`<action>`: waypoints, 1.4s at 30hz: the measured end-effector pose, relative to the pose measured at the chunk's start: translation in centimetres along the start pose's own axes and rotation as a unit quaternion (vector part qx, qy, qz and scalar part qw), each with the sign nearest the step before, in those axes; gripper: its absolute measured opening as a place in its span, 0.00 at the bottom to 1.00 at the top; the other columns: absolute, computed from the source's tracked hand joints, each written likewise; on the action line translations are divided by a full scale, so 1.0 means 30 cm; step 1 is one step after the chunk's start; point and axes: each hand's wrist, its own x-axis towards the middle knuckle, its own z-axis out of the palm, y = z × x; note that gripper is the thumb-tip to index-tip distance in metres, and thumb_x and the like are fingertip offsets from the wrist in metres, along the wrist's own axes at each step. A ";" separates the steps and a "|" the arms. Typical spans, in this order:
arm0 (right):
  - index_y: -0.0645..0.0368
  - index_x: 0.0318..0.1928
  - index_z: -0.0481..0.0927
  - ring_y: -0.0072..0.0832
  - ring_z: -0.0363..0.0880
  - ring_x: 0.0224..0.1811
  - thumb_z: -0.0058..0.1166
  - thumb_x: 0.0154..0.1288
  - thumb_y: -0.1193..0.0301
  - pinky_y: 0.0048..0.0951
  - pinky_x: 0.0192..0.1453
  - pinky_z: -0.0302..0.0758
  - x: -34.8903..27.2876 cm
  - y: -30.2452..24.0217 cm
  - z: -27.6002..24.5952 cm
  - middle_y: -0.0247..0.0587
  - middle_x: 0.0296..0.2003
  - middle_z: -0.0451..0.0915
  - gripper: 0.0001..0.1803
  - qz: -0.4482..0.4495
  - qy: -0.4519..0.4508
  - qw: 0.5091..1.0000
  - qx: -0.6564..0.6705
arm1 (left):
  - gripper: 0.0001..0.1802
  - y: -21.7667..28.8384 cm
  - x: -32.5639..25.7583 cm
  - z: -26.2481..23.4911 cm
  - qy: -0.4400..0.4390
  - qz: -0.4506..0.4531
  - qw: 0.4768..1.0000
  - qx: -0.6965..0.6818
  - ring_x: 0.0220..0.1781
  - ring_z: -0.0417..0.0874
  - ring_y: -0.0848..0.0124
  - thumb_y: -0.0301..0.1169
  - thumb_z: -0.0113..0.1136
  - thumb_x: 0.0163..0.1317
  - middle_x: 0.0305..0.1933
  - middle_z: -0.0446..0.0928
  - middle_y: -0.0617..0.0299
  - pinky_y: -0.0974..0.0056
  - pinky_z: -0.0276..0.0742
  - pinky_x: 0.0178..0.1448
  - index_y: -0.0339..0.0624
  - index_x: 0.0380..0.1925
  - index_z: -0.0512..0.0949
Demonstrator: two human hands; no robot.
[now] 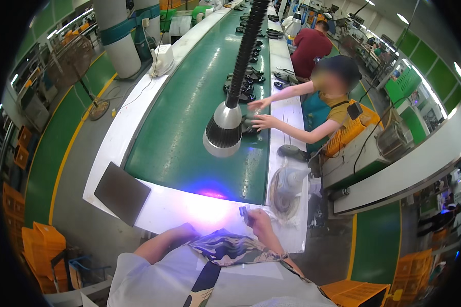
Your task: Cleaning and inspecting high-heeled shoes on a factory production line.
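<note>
My right hand point(260, 223) is closed on a small blue-grey piece point(244, 214) whose kind I cannot make out. It holds the piece over the white end of the bench point(179, 204), under a lamp point(224, 128) on a black flexible neck. My left hand point(186, 231) is close to my body beside the camouflage apron point(228, 248); its fingers are hidden. Beyond the bench end lies a green conveyor belt point(189, 133). Dark shoe parts point(246, 84) are spread along its right side. A round, stained dish point(284, 197) with a whitish bottle point(297, 176) stands right of my right hand.
A dark flat board point(122, 193) lies at the bench's left corner. On the right, a co-worker point(338, 97) reaches both hands over the belt to a shoe part. One dark shoe part point(293, 152) rests on the white ledge. Orange crates point(356, 291) stand at lower right.
</note>
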 end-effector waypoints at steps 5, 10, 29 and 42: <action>0.56 0.37 0.75 0.26 0.77 0.26 0.64 0.58 0.70 0.30 0.28 0.73 -0.020 0.004 0.016 0.35 0.28 0.79 0.11 -0.020 0.006 1.000 0.019 | 0.21 0.019 -0.021 -0.009 0.005 -0.035 0.999 0.001 0.20 0.75 0.73 0.45 0.73 0.51 0.21 0.80 0.61 0.63 0.72 0.27 0.33 0.25 0.86; 0.58 0.38 0.74 0.25 0.77 0.26 0.61 0.61 0.73 0.28 0.27 0.73 -0.029 -0.017 -0.015 0.39 0.31 0.81 0.09 -0.008 0.010 1.000 0.011 | 0.20 0.009 0.011 0.029 0.008 -0.028 1.000 -0.001 0.19 0.75 0.73 0.44 0.72 0.52 0.21 0.80 0.62 0.63 0.72 0.26 0.33 0.26 0.87; 0.57 0.36 0.73 0.26 0.77 0.24 0.62 0.61 0.73 0.27 0.26 0.71 -0.020 -0.008 -0.008 0.40 0.29 0.81 0.09 0.004 0.004 1.000 0.024 | 0.16 -0.043 0.048 0.016 -0.002 -0.048 0.999 0.001 0.28 0.81 0.71 0.39 0.69 0.52 0.26 0.83 0.59 0.64 0.76 0.36 0.34 0.28 0.86; 0.54 0.38 0.73 0.25 0.78 0.26 0.62 0.62 0.72 0.28 0.28 0.72 -0.022 0.007 -0.012 0.36 0.30 0.81 0.10 0.004 0.007 1.000 0.015 | 0.16 -0.024 0.032 0.014 0.001 -0.039 0.999 -0.009 0.21 0.79 0.74 0.39 0.72 0.52 0.23 0.82 0.63 0.66 0.75 0.28 0.35 0.26 0.87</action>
